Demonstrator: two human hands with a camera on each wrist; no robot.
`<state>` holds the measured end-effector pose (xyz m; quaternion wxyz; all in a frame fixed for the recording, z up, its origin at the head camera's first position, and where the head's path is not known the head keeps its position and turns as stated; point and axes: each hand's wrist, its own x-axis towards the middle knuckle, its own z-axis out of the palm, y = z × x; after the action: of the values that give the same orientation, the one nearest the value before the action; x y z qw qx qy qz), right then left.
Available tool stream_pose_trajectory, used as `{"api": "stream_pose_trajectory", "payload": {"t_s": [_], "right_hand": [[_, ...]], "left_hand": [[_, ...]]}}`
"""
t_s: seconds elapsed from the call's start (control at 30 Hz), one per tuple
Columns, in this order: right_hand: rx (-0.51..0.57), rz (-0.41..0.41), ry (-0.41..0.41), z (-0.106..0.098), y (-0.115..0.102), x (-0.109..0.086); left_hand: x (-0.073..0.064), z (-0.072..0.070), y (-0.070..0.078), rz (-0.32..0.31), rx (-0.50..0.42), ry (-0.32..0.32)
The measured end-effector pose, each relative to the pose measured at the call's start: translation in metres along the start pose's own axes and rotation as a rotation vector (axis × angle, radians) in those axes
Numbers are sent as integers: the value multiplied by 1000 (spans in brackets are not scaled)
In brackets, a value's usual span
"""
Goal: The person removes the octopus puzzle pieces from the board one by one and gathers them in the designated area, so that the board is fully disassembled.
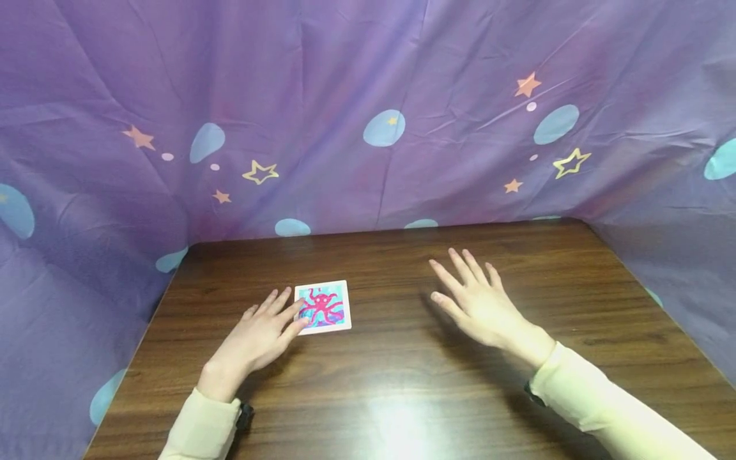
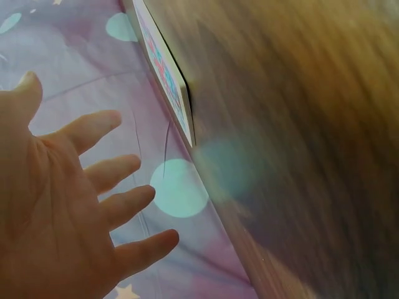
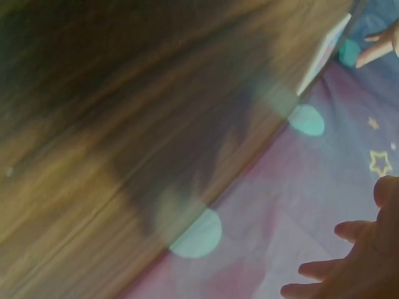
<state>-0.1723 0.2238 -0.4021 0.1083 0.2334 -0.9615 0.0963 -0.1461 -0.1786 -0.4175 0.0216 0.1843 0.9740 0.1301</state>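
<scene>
A square white-bordered picture tile (image 1: 323, 310) with a pink octopus on blue lies face up on the table, left of the middle. My left hand (image 1: 253, 338) hovers at its left side, thumb and index finger overlapping its edge in the head view. From the left wrist, that hand (image 2: 62, 193) shows spread fingers holding nothing, apart from the tile (image 2: 163, 73), whose edge looks thick. Farther right, my right hand (image 1: 485, 310) hangs over bare wood with its fingers spread. The right wrist view shows this hand (image 3: 361, 255) raised above the table and holding nothing.
The brown wood-grain table (image 1: 391, 370) has a bright glare spot near its front. A purple cloth (image 1: 322, 76) with stars and blue blobs hangs behind it and on both sides. A dark band (image 1: 245, 416) sits at the left cuff.
</scene>
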Motion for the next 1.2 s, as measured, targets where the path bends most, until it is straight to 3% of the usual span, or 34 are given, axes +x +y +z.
{"api": "stream_pose_trajectory", "payload": {"t_s": [0.37, 0.5, 0.7, 1.0, 1.2], "right_hand": [[31, -82, -61, 18, -22, 10], [-3, -143, -72, 26, -33, 13], [-35, -202, -107, 33, -50, 16], [106, -215, -291, 49, -94, 52], [194, -166, -341, 60, -110, 75]], "left_hand": [[4, 9, 10, -7, -47, -83], [4, 11, 13, -39, -54, -125], [6, 12, 19, -55, -41, -139], [3, 13, 16, -114, -68, -248], [5, 12, 16, -106, -85, -241]]}}
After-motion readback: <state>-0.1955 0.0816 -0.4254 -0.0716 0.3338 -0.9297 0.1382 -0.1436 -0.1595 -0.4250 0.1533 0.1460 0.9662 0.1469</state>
